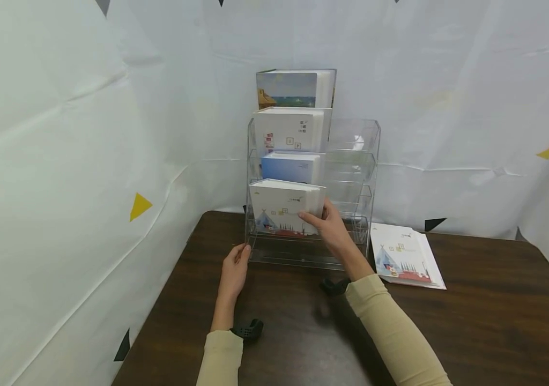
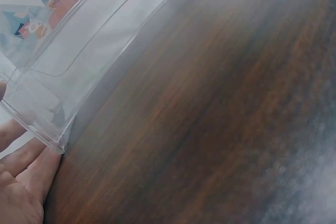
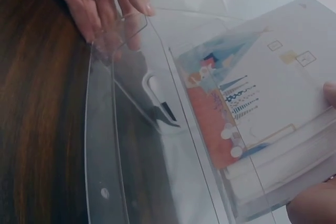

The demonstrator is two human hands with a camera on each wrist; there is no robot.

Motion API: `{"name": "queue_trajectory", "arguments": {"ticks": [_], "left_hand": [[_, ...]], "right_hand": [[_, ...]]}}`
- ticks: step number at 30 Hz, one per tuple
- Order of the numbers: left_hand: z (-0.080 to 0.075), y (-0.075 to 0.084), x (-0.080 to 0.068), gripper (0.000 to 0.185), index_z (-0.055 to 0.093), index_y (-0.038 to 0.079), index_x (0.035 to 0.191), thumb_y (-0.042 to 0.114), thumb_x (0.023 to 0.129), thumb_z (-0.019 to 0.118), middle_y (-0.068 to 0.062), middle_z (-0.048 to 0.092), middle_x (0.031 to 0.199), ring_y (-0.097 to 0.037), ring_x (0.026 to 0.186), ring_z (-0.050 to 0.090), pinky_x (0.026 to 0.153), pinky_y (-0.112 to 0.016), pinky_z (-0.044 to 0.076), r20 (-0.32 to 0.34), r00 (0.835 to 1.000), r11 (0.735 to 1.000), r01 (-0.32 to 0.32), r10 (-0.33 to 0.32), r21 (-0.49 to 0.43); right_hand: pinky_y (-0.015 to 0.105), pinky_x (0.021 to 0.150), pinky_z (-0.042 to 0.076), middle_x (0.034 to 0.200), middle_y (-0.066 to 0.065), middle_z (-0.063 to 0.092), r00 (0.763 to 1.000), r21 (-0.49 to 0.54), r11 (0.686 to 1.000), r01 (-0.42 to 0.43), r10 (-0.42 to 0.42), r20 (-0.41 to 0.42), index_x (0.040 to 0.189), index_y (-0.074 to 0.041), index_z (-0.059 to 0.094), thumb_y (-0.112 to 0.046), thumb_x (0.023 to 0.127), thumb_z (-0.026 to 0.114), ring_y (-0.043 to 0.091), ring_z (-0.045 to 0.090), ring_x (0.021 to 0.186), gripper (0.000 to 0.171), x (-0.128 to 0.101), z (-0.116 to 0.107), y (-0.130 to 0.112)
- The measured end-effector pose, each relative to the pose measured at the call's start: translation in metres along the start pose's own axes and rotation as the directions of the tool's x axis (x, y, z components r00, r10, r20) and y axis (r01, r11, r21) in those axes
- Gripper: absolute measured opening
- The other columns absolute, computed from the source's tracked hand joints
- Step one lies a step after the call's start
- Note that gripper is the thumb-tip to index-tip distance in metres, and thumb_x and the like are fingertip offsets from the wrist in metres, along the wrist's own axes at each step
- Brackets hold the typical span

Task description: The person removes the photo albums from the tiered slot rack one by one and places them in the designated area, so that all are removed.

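Note:
A clear plastic tiered rack (image 1: 298,261) stands on the table. In its lowest front pocket is a thick white book (image 1: 274,206) with a tent picture on the cover, leaning back slightly. My right hand (image 1: 336,231) grips this book by its right edge, thumb on the front cover, other fingers mostly hidden behind. At the rack's lower left corner my left hand (image 1: 234,269) holds the clear side panel between thumb and fingers; the fingers (image 3: 97,11) show through the plastic in the right wrist view. The tent picture (image 2: 31,30) also appears in the left wrist view.
Behind the front book, the rack's left column holds a blue book (image 1: 286,167), a white book (image 1: 281,128) and, topmost, a book with a seaside picture (image 1: 289,88). Another white tent-cover book (image 1: 400,252) lies right of the rack on the dark wooden table (image 1: 487,300). White sheeting (image 1: 448,118) surrounds it.

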State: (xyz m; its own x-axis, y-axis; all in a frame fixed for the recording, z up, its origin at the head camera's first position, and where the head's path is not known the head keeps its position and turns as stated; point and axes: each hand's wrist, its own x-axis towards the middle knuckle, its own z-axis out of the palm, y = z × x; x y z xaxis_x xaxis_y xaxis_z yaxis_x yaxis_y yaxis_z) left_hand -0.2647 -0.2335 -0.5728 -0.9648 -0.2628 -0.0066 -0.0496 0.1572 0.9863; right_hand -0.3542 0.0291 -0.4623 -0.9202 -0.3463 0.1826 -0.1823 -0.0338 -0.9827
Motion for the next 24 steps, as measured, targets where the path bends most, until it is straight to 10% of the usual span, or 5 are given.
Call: {"name": "queue_trajectory", "arguments": {"ticks": [24], "left_hand": [[0.001,-0.002,-0.001,0.065,0.055,0.010,0.155,0.057,0.111,0.054,-0.017,0.060,0.155,-0.036,0.150,0.052,0.125,-0.059,0.041,-0.005,1.000,1.000,-0.013,0.013,-0.011]], "right_hand": [[0.049,0.116,0.049,0.151,0.013,0.063,0.998,0.022,0.999,0.023,-0.022,-0.056,0.152,-0.014,0.050,-0.017,0.105,0.074,0.022,0.062,0.137,0.053,-0.016,-0.009,-0.030]]}}
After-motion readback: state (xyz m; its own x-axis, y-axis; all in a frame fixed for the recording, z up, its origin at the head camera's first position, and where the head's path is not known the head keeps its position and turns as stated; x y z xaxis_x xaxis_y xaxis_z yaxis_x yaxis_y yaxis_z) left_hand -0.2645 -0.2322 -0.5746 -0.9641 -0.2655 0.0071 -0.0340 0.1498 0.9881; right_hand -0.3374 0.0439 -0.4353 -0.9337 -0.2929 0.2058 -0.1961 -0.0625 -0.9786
